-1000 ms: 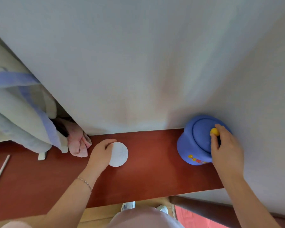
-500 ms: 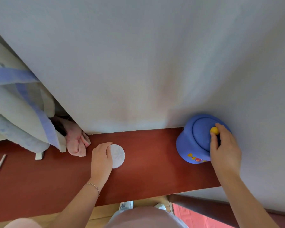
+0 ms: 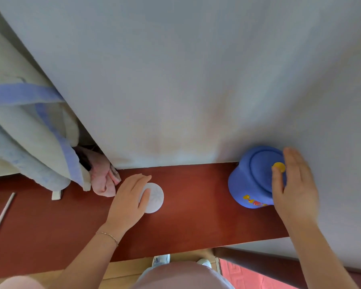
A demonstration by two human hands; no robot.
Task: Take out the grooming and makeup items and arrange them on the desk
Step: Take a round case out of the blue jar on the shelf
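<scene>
A: What's obscured?
B: Right hand (image 3: 294, 190) is blurred, fingers straight, beside the blue container (image 3: 252, 180) and its yellow knob (image 3: 279, 167); contact unclear. Lid on, contents hidden.
A: Left?
B: Left hand (image 3: 129, 201) lies flat, fingers relaxed, on the white round disc (image 3: 154, 198), mid-desk (image 3: 196, 205). Pink cloth (image 3: 102, 180) part-hidden under curtain.

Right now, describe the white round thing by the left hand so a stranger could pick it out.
Find the reddish-brown desk running along the pale wall. Near its middle lies a flat white disc, with the left hand resting its thumb on it. It is the only flat white round thing; the blue container to its right is tall.
</scene>
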